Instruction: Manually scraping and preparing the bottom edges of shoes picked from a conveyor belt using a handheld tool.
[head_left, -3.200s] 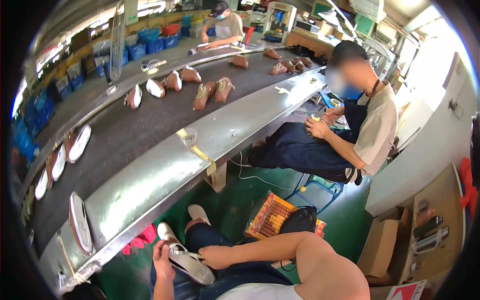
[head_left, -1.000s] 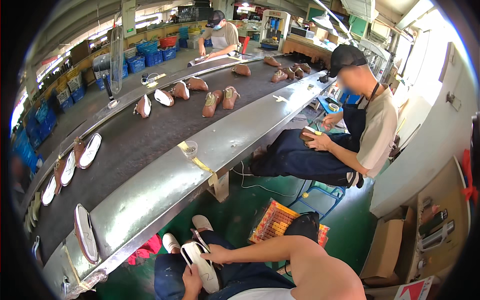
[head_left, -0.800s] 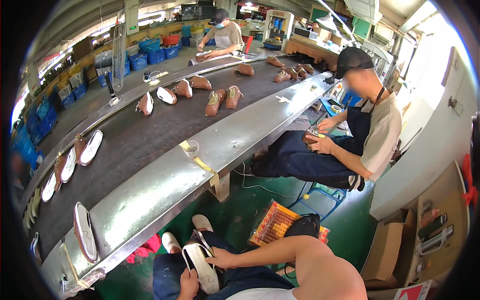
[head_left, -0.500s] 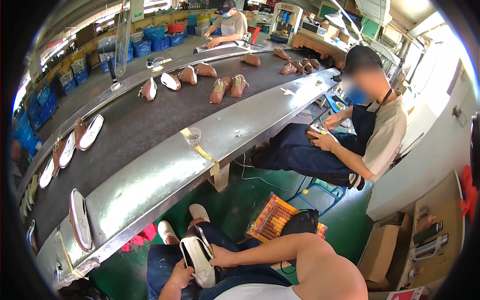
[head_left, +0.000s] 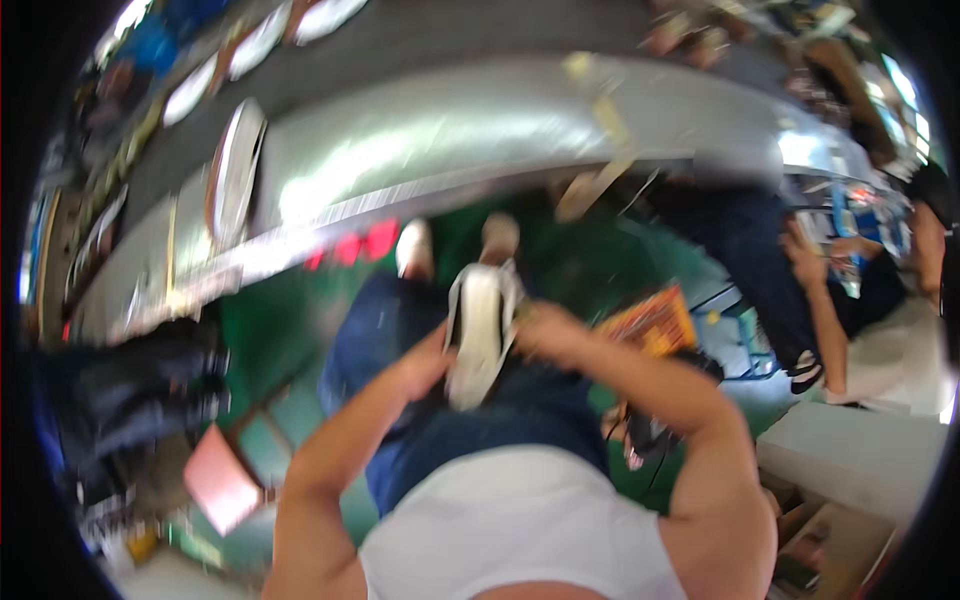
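A shoe (head_left: 481, 335) with a long cream-white face turned up and a darker edge rests over my lap, its length pointing away from me. My left hand (head_left: 428, 362) grips its left side, fingers closed and partly hidden behind it. On the other side my right hand (head_left: 548, 333) is closed at the shoe's right edge. Motion blur hides the fingertips and whether the right hand holds anything besides the shoe.
Across the front runs a metal-edged bench (head_left: 420, 130). A brown shoe with a white sole (head_left: 236, 172) leans near its left end. A pink-seated chair (head_left: 222, 478) stands at left, an orange patterned box (head_left: 652, 322) at right. A co-worker's hand (head_left: 806, 258) shows farther right.
The view has swung down and to the right, so the bench sits higher and my lap is more central. Both hands keep hold of the shoe, which now stands straighter.
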